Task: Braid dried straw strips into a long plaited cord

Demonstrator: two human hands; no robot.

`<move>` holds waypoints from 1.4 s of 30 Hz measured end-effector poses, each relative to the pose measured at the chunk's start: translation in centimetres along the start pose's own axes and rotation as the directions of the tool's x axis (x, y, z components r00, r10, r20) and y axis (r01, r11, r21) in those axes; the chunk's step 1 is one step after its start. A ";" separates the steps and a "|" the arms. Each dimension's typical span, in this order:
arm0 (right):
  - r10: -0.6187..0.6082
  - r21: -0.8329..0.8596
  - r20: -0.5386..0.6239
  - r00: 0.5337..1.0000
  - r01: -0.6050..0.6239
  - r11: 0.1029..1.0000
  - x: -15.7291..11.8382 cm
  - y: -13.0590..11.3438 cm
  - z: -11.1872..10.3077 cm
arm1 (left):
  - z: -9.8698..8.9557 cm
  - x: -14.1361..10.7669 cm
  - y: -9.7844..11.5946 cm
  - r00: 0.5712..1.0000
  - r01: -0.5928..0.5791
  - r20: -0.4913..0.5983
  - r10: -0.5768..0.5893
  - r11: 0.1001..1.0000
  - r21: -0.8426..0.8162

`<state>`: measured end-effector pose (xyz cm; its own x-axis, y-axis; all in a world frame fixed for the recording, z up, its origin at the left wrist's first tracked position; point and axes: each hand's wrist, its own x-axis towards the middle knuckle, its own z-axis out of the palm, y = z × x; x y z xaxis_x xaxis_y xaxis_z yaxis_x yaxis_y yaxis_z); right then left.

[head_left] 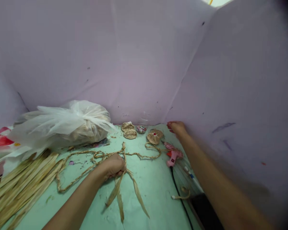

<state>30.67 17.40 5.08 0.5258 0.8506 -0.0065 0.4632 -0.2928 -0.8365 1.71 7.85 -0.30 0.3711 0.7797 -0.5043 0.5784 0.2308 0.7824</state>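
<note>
In the head view, my left hand (116, 164) is closed around a braid (124, 153) of dried leaf strips. Loose strip ends (120, 201) fan out below the fist toward the front of the table. My right hand (177, 127) reaches to the back right, against the purple wall sheet, with its fingers curled together; what they hold, if anything, is too small to make out. Left of it lies a woven piece with a red bead (154, 137). The pink glue gun (174, 155) rests beneath my right forearm, its black cord running forward.
A long twisted rope (80, 175) loops across the green tabletop (153, 191). At left lie dried strips (26, 191), with a stuffed white plastic bag (72, 124) behind. Woven coils (129, 132) and a small tub of beads (141, 129) stand at the back wall.
</note>
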 end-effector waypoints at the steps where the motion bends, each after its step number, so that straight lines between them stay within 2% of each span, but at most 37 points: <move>1: 0.007 0.031 0.007 1.000 -0.007 0.999 -1.5 -0.6 0.1 | -0.1 0.1 -0.2 1.000 0.007 -0.002 -0.007 1.000 0.001; 3: 0.016 0.091 0.069 0.997 -0.022 0.996 -5.3 -1.6 1.0 | -0.6 0.2 -0.6 1.000 -0.001 0.004 0.001 1.000 -0.029; 5: 0.021 0.133 0.199 0.980 -0.048 0.990 -9.8 -2.1 2.9 | -1.0 0.2 -0.9 0.998 -0.034 0.050 0.039 0.994 -0.105; 6: 0.031 0.147 0.314 0.949 -0.081 0.986 -12.0 -2.2 4.2 | -1.2 0.1 -1.0 0.996 -0.044 0.072 0.055 0.989 -0.142; 7: 0.067 0.157 0.484 0.872 -0.162 0.974 -14.1 -2.1 5.5 | -1.3 0.0 -1.0 0.994 -0.052 0.082 0.066 0.984 -0.169; 8: 0.109 0.141 0.578 0.809 -0.230 0.963 -15.9 -1.9 6.8 | -1.3 0.0 -1.0 0.994 -0.057 0.080 0.072 0.982 -0.181; 9: 0.152 0.103 0.626 0.765 -0.274 0.956 -17.4 -1.7 8.0 | -1.3 0.0 -1.0 0.995 -0.066 0.065 0.079 0.981 -0.182; 12: 0.146 0.078 0.682 0.717 -0.269 0.960 -19.8 -0.8 10.4 | -1.0 0.1 -1.0 0.995 -0.092 0.018 0.096 0.983 -0.158; 15: 0.128 0.024 0.731 0.670 -0.212 0.977 -19.7 -0.1 10.7 | -0.7 0.2 -0.9 0.998 -0.059 0.007 0.061 0.990 -0.127; 16: 0.100 -0.010 0.725 0.681 -0.135 0.991 -19.5 0.0 10.4 | -0.7 0.2 -0.9 0.999 -0.046 0.008 0.047 0.992 -0.120; 19: -0.058 -0.163 0.624 0.780 0.202 0.966 -18.8 0.4 9.5 | -0.8 0.3 -0.8 0.999 -0.030 0.016 0.032 0.990 -0.136; 21: -0.184 -0.203 0.566 0.804 0.351 0.914 -18.7 0.4 9.2 | -0.8 0.4 -0.9 0.999 -0.027 0.025 0.031 0.989 -0.147; 22: -0.215 -0.190 0.555 0.804 0.374 0.908 -18.7 0.4 9.3 | -0.8 0.4 -0.9 0.999 -0.034 0.028 0.038 0.988 -0.149; 24: -0.213 -0.119 0.557 0.803 0.331 0.936 -18.8 0.4 9.8 | -0.9 0.3 -1.0 0.998 -0.052 0.030 0.057 0.988 -0.146; 28: -0.037 0.045 0.602 0.798 0.012 0.999 -18.7 1.0 11.5 | -0.8 0.3 -1.1 0.997 -0.067 0.016 0.070 0.987 -0.143; 30: -0.011 0.108 0.614 0.789 -0.070 0.992 -18.6 1.4 11.9 | -0.9 0.4 -1.2 0.998 -0.065 0.018 0.068 0.988 -0.140; 36: -0.038 0.208 0.688 0.725 -0.147 0.967 -18.7 1.8 11.5 | -1.3 0.3 -1.0 0.998 -0.043 0.051 0.046 0.997 -0.061; 42: -0.099 0.234 0.687 0.720 -0.090 0.968 -18.7 1.9 11.5 | -1.4 -0.4 -0.3 0.996 -0.040 0.079 0.035 0.997 0.060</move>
<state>13.45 5.96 -2.71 -0.1570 0.9416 -0.2980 0.2346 -0.2576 -0.9374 0.42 8.29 0.14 0.4470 0.7391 -0.5039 0.6056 0.1645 0.7785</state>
